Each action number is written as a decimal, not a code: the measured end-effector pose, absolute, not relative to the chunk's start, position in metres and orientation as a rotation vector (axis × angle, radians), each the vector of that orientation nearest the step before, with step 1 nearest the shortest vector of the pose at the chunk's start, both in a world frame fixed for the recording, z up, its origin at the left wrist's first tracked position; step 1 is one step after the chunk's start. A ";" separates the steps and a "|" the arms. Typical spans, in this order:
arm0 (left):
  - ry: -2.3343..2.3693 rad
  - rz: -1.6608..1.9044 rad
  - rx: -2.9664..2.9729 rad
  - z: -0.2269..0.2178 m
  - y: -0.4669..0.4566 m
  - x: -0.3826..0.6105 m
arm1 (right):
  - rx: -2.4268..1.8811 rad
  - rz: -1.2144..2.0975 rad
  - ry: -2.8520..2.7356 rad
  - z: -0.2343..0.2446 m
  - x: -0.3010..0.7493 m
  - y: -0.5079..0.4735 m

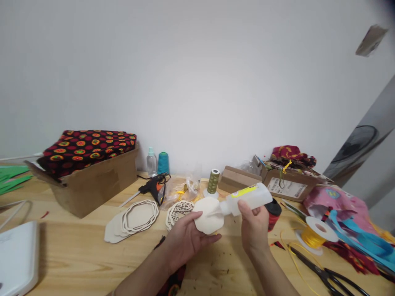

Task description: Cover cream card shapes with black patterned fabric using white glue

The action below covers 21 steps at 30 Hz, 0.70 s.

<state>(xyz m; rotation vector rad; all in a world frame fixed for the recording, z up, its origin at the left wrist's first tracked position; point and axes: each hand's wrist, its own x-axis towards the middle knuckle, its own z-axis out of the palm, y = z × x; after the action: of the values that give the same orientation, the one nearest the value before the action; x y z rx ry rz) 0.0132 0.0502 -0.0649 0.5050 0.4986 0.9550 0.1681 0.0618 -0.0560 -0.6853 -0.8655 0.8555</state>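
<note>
My left hand [188,242] holds a pale, thin wooden piece [205,224] with scalloped edges, thumb on its face and fingers beneath. My right hand [255,228] is wrapped round a white glue bottle [256,196] with a yellow label. The bottle lies tilted almost flat, its nozzle end at the right part of the piece. Whether the tip touches the surface I cannot tell. Just behind the left hand are lattice-cut wooden pieces [180,211]. Dark patterned fabric [174,279] lies partly hidden under my left forearm.
Wooden frames and blanks [140,218] lie left of centre near a glue gun [154,187]. A cardboard box [95,185] of patterned fabric stands at left, beside a white device [18,255]. Right are black scissors [324,273], a yellow cord spool [313,238] and blue ribbon [354,238].
</note>
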 end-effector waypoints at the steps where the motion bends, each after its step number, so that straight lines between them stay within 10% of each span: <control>1: 0.519 0.980 0.492 -0.065 0.051 0.013 | -0.655 0.881 -0.783 -0.055 0.169 0.064; 21: 0.817 1.115 0.618 -0.063 0.053 0.007 | -0.529 1.226 -0.547 -0.042 0.169 0.064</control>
<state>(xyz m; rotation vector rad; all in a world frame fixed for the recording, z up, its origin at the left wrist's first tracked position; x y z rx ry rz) 0.0075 0.0530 -0.0626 0.6182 0.8167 1.1147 0.1694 0.0640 -0.0417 -0.5289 -0.5472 1.2262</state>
